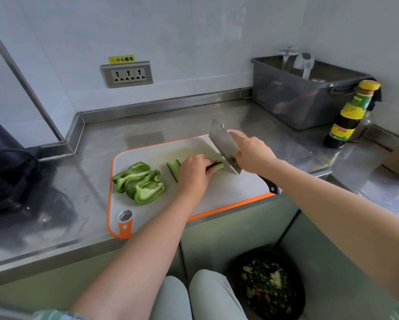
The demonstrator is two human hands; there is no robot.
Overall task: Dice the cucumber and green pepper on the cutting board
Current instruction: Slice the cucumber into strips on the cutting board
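Observation:
A white cutting board (228,192) with an orange rim lies on the steel counter. Two green pepper pieces (143,183) sit on its left part. A cut cucumber length (174,168) lies beside my left hand (193,174), which grips cucumber strips (219,166) with curled fingers. The cleaver (221,142) stands edge-down against those strips. My right hand (253,155) holds it at the blade, forefinger stretched along the top and thumb near the heel. The black handle pokes out under my wrist. A small green bit clings to the blade's tip.
A grey plastic tub (297,100) with glassware stands at the back right, a dark sauce bottle (348,114) beside it. A wall socket (127,75) is behind the board. A black appliance (7,176) fills the left. A bin with scraps (270,287) sits on the floor.

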